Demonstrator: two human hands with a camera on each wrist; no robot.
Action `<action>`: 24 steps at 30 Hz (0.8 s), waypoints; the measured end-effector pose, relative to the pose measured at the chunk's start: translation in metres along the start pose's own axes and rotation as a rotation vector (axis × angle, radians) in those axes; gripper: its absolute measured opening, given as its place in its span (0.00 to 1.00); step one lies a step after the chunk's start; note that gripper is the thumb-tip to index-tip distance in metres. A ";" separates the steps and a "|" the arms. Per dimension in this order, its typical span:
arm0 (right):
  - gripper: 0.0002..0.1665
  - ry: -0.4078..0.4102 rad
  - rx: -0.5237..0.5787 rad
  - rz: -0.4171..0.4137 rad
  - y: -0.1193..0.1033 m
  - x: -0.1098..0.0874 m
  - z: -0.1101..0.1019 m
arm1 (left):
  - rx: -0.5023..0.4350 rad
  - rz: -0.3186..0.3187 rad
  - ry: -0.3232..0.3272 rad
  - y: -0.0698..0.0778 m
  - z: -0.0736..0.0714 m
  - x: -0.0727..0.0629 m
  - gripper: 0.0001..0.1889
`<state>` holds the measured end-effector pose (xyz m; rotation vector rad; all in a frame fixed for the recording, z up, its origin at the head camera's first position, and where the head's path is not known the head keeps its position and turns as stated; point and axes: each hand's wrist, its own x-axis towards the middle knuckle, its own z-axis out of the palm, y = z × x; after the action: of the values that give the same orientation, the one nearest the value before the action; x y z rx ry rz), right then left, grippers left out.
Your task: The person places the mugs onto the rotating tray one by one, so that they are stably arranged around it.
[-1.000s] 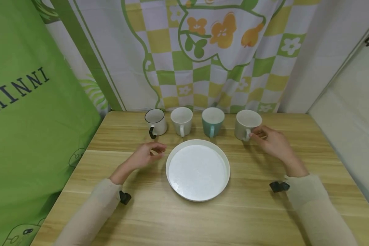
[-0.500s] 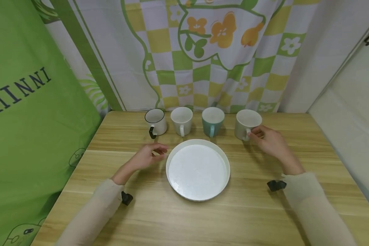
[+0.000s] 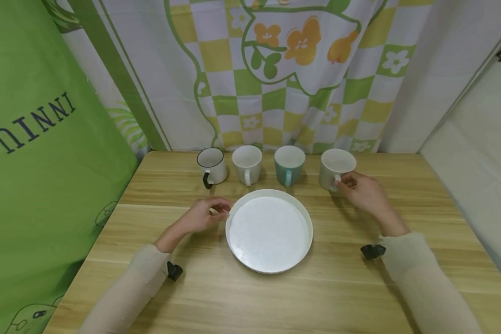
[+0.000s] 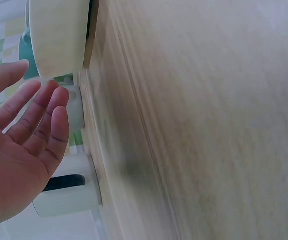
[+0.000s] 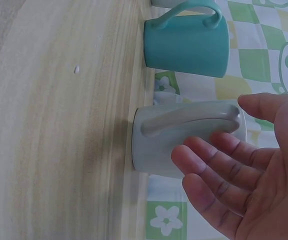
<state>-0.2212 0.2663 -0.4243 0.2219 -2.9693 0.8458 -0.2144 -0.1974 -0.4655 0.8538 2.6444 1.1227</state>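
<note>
My right hand [image 3: 365, 192] is at the handle of the white mug [image 3: 329, 174] on the far right of a row. In the right wrist view, its thumb is by the top of the handle [image 5: 189, 114]. The other fingers [image 5: 196, 160] lie loosely bent beside the handle, not wrapped round it. My left hand [image 3: 202, 215] is at the left rim of a round white tray [image 3: 269, 266], fingers loosely bent. From the left wrist view, the thumb and fingertips [image 4: 59, 115] come close to the tray wall [image 4: 59, 35]; contact is unclear. Both mug and tray stand on the table.
Left of that mug stand a teal mug [image 3: 289, 169], a second white mug [image 3: 247, 167] and a white mug with black rim and handle [image 3: 212, 169]. The wooden table [image 3: 275, 301] meets a patterned curtain [image 3: 267, 102] behind the mugs. Green cloth [image 3: 46, 185] hangs at left.
My left hand has moved slightly right, up to the tray's rim. The right hand has shifted slightly left at the mug handle. Mugs and tray stay in place.
</note>
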 end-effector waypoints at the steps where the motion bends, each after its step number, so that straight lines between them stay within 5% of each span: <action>1: 0.25 -0.004 -0.001 0.000 0.000 0.000 0.000 | -0.002 0.000 0.000 0.000 0.001 0.000 0.15; 24: 0.27 -0.041 0.028 0.032 0.008 -0.002 -0.007 | -0.038 -0.009 -0.016 0.001 0.004 0.000 0.16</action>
<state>-0.2204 0.2768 -0.4224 0.1954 -3.0086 0.8983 -0.2126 -0.1939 -0.4676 0.8401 2.6026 1.1553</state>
